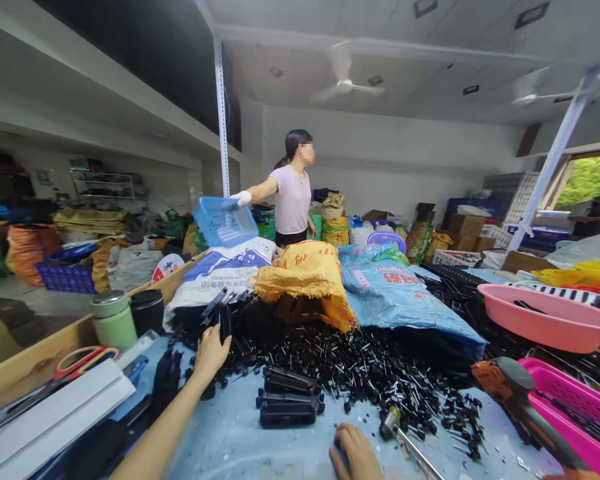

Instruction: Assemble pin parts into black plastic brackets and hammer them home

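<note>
My left hand [213,352] is stretched forward, its fingers closed around a black plastic part [225,323] by the mouth of the white sack [220,270]. More dark elongated pieces lie around it. My right hand [356,455] rests on the blue tabletop at the near edge, with fingers loosely apart and nothing visible in them. Just beyond it, several black rectangular plastic parts [289,408] lie side by side. Black-headed screws [380,373] with metal shanks are heaped to the right, beside a metal-shafted tool [415,450].
Yellow [307,267] and blue [405,290] sacks lie behind the heap. On the right are an orange-and-grey power tool [525,400], pink basin [550,323] and magenta basket [575,407]. Scissors [80,363] and a green flask [114,321] stand left. A co-worker [294,193] holds a blue basket [225,223].
</note>
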### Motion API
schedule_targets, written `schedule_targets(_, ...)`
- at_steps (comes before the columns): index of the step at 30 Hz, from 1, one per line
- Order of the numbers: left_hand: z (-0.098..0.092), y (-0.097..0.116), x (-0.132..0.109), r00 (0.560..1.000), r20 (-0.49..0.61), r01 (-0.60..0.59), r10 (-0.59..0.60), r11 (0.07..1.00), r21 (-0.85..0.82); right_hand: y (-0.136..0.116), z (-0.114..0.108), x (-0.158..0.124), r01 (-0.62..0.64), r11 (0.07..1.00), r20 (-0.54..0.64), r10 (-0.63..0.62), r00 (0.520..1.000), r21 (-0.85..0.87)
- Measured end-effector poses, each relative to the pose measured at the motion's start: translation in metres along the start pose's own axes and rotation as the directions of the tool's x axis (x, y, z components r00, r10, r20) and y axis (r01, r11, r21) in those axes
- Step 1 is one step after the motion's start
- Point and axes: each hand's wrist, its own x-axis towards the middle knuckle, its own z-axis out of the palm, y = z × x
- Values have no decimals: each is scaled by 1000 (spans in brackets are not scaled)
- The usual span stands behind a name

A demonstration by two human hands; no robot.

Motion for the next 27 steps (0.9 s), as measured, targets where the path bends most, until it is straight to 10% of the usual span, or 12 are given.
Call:
schedule_targets(10,4,14,-38,999,47,-8,8,1000,12,-24,-34,3,-150,980,106,136,985,130)
schedule_targets(21,5,43,19,940,19,340,-341,940,40,-16,-32,2,-102,989,114,90,989,104)
schedule_targets(27,-16,44,1,972,-6,234,-235,969,-81,3,-16,-3,-47,992,97,36,995,120)
